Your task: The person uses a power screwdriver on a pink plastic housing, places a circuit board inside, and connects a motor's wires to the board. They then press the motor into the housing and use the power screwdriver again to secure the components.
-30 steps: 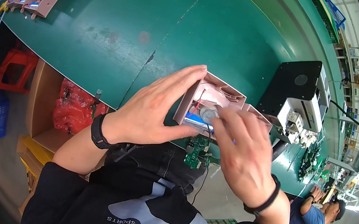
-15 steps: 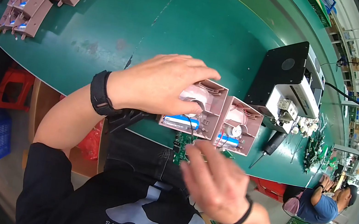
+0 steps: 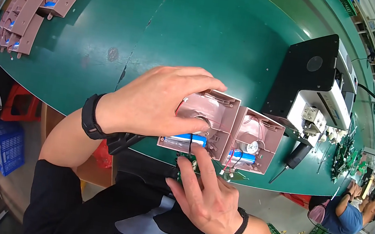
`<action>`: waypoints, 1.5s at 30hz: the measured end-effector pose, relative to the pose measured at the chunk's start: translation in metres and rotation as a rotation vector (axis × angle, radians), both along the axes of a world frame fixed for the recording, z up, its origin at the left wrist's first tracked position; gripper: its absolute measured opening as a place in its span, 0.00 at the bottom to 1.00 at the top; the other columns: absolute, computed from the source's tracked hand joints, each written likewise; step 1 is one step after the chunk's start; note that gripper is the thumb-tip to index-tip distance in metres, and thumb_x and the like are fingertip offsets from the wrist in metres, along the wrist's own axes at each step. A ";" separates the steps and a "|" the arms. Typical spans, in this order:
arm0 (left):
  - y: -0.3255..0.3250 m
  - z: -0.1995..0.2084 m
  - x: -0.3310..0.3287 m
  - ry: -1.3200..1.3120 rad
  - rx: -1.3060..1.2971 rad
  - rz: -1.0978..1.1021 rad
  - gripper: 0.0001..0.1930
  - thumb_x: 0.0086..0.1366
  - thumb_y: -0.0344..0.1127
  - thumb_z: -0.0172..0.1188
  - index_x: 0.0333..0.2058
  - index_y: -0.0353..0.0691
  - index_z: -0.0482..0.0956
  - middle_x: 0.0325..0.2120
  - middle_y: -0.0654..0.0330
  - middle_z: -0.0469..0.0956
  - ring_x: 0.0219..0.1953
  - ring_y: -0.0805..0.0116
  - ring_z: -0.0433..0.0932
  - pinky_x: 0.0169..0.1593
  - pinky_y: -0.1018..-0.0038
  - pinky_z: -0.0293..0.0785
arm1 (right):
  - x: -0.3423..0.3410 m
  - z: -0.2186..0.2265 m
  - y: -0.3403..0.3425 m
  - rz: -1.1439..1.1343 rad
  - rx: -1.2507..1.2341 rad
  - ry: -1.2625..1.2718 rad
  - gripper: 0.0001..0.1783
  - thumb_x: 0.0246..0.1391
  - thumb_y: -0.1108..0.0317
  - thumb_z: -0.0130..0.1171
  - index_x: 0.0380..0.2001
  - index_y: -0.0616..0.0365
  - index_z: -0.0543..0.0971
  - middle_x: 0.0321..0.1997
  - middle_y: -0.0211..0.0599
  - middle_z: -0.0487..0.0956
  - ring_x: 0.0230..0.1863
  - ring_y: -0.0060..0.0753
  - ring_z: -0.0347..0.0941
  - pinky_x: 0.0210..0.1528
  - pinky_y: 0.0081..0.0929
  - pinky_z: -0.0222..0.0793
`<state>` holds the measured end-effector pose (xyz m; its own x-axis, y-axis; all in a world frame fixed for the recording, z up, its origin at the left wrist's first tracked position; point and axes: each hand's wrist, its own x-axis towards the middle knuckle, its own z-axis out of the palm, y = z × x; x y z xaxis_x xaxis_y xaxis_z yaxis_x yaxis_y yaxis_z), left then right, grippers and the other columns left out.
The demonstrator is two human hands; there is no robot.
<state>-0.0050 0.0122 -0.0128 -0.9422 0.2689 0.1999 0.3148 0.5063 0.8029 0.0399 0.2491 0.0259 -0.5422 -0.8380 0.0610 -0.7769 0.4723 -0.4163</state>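
My left hand (image 3: 154, 97) grips a pink plastic housing (image 3: 224, 141), fingers over its far edge and thumb inside against a round part. A blue cylindrical battery (image 3: 183, 139) lies along the housing's near side, with a black strap or wire across it. At the near edge, my right hand (image 3: 209, 200) has its fingers apart, index finger at the black strand. Beneath those fingers is a green circuit board (image 3: 194, 163), mostly hidden. Just right stands a second pink housing (image 3: 272, 134) with its own blue battery (image 3: 241, 156) and red and black wires.
A black-and-white machine (image 3: 300, 75) stands to the right, with a black-handled screwdriver (image 3: 298, 155) near it. Loose circuit boards (image 3: 349, 153) are heaped beyond. More pink housings (image 3: 29, 11) sit at far left. A person (image 3: 347, 216) works at far right.
My right hand has moved left and forward, its index finger now at the housing's near edge. My left hand keeps its grip. The whole view has shifted slightly.
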 end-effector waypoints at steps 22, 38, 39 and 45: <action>0.002 0.010 0.002 -0.105 0.061 0.006 0.33 0.49 0.31 0.75 0.57 0.33 0.78 0.50 0.52 0.79 0.51 0.57 0.82 0.59 0.66 0.78 | -0.089 0.016 0.137 -0.952 -0.387 0.333 0.14 0.58 0.73 0.69 0.46 0.63 0.79 0.35 0.41 0.85 0.31 0.30 0.81 0.37 0.28 0.77; 0.002 0.007 0.005 -0.181 0.066 0.075 0.40 0.46 0.36 0.80 0.59 0.37 0.74 0.55 0.52 0.79 0.57 0.59 0.80 0.61 0.65 0.75 | -0.126 0.010 0.169 -0.901 -1.068 -0.391 0.34 0.64 0.66 0.64 0.68 0.60 0.62 0.40 0.43 0.84 0.36 0.33 0.82 0.40 0.31 0.77; 0.002 0.008 0.003 -0.176 0.068 0.072 0.40 0.46 0.36 0.80 0.59 0.37 0.74 0.55 0.52 0.79 0.57 0.59 0.80 0.61 0.65 0.75 | -0.125 0.018 0.170 -0.819 -1.205 -0.377 0.33 0.64 0.66 0.63 0.67 0.60 0.63 0.40 0.42 0.83 0.36 0.33 0.81 0.39 0.30 0.76; 0.001 0.004 0.006 -0.234 0.144 0.053 0.40 0.47 0.35 0.79 0.60 0.37 0.73 0.54 0.54 0.79 0.57 0.60 0.80 0.62 0.65 0.74 | -0.131 0.052 0.166 -0.629 -1.391 -0.512 0.26 0.66 0.67 0.60 0.63 0.58 0.65 0.38 0.36 0.76 0.34 0.29 0.74 0.36 0.28 0.72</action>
<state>0.0010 0.0132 -0.0085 -0.9792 0.2027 0.0082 0.0890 0.3925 0.9154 -0.0906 0.4152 0.0781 -0.9636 0.0628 0.2600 -0.2667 -0.3005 -0.9157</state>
